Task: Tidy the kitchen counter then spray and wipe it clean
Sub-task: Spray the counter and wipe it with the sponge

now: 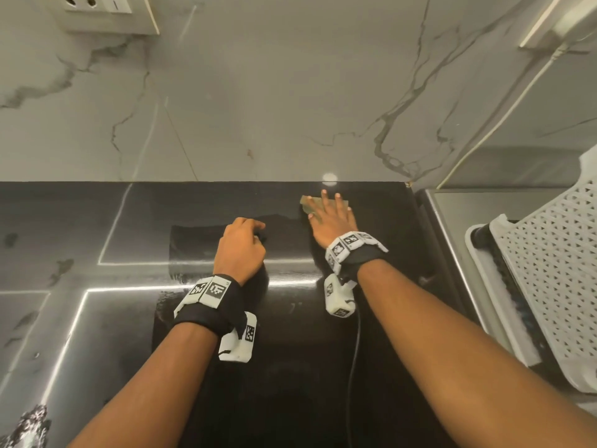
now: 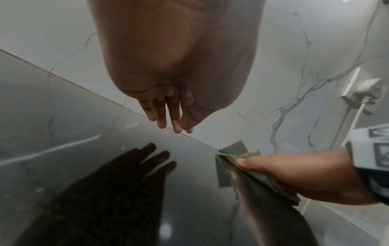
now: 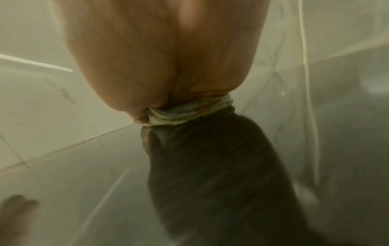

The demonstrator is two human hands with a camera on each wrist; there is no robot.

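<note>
Right hand (image 1: 332,221), fingers spread, presses a green cloth (image 1: 308,203) flat on the black table (image 1: 97,318); left hand (image 1: 240,250) hovers, fingers loosely curled

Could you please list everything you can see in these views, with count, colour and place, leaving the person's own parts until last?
Counter: one, glossy black, across the foreground.
Cloth: one, greenish, at the back of the counter under the right hand.
Wall: one, white marble with grey veins, behind the counter.
Socket plate: one, white, upper left on the wall.
Plug: one, white with a white cable, on the wall to the right.
Rack: one, white perforated plastic, right of the counter.
Wrist bands: two, black with black-and-white markers, one per wrist.
Left hand: one, fingers loosely curled, holding nothing.
Right hand: one, flat, fingers spread, pressing the cloth.
</note>
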